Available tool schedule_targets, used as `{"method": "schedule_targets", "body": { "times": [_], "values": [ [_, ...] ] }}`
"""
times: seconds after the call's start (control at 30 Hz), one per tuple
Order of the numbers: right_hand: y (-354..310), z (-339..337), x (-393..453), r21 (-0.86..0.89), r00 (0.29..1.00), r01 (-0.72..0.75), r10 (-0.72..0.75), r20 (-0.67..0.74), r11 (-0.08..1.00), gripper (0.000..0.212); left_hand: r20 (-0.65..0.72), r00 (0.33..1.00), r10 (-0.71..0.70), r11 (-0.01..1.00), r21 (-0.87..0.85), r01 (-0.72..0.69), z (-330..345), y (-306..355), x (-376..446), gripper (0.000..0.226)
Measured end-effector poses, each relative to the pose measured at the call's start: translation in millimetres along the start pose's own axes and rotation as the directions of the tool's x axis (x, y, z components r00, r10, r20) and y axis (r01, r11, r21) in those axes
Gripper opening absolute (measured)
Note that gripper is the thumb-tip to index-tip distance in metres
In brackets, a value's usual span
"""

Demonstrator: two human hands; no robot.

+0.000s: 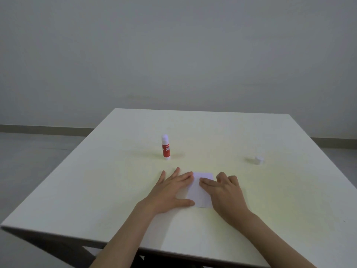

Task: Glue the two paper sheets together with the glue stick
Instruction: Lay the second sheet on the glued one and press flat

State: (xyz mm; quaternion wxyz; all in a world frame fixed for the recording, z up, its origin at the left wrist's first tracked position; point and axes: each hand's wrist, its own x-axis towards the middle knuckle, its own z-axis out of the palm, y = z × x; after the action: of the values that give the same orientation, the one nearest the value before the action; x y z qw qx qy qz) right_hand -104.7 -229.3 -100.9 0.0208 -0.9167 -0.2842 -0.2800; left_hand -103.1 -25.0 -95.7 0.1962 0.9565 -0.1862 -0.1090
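A small white paper sheet (200, 192) lies flat on the table, near its middle front. Whether a second sheet lies under it I cannot tell. My left hand (172, 190) rests flat on the paper's left edge, fingers spread. My right hand (226, 192) presses flat on the paper's right side, its fingers pointing left across the sheet. A red and white glue stick (166, 147) stands upright beyond my left hand, without its cap. The white cap (259, 160) lies far to the right.
The white table (96, 190) has its front edge close to me and its far edge near a plain grey wall. Grey floor shows on the left and right of the table.
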Motion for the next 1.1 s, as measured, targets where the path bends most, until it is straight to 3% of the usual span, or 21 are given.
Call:
{"method": "schedule_targets", "body": {
  "times": [0.2,0.43,0.8,1.1],
  "values": [
    [-4,-7,-6,0.009,1.000,-0.001,0.001,0.015,1.000,0.038,-0.005,1.000,-0.007,1.000,-0.004,0.007,1,0,0,0.079],
    [-10,-20,-52,0.053,0.999,0.036,-0.034,-0.039,0.998,0.054,-0.001,1.000,-0.001,1.000,0.006,0.001,1,-1,-1,0.079],
    [18,8,2,0.063,0.991,-0.123,0.126,-0.046,0.990,0.043,-0.035,0.999,0.014,1.000,-0.010,-0.015,1,0,-4,0.072],
    [20,4,0,0.124,0.984,-0.171,0.164,0.066,0.977,0.045,-0.087,0.996,0.028,0.999,-0.043,-0.032,5,-7,-3,0.071]
  ]
}}
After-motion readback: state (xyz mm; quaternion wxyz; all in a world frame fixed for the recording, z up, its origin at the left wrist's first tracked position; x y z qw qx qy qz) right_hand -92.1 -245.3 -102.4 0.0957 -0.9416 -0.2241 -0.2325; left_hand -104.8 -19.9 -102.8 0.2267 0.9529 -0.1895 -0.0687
